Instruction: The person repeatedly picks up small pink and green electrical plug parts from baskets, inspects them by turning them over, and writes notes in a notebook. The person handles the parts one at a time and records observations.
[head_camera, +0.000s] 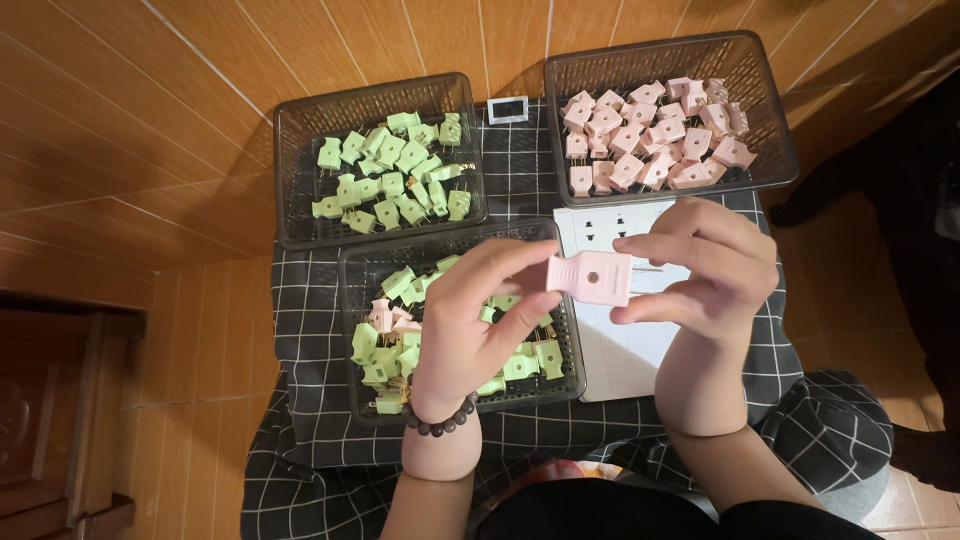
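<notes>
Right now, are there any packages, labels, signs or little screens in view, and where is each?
Small card or label: on the checked cloth between the two far baskets; rectangular, white with a dark border.
White socket panel: flat on the cloth under the right hand; rectangular.
No screens or packages visible.

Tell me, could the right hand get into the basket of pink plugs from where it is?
Probably yes: the basket of pink plugs is open-topped just beyond the right hand, but both hands hold a pink plug.

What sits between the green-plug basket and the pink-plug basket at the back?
A small white-framed screen on the checked cloth, between the green basket and pink basket, in the head view.
</notes>
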